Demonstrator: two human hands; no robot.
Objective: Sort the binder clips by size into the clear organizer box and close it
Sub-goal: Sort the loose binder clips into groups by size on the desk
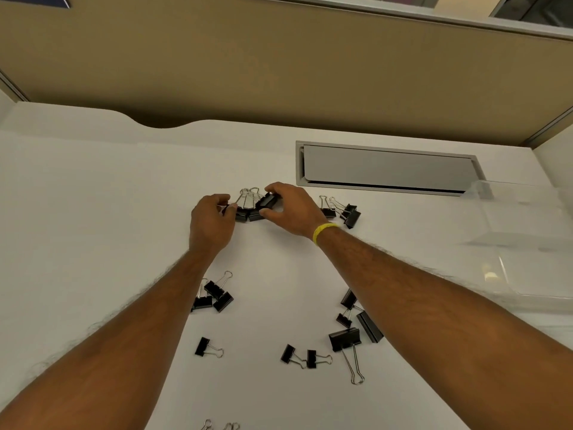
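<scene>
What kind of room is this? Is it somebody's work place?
Most likely an office cubicle. A tan fabric partition wall stands behind a white desk, and the desk has a grey cable hatch set into it. Black binder clips, an office supply, lie scattered where the person's hands are working.

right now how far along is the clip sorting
Early. Done: nothing looks sorted; the clear organizer box at the right looks open and seems empty. In hand: the left hand and right hand are both on a cluster of clips at the far middle of the desk. Left: loose clips near the right forearm, including a large clip, then closing the box.
</scene>
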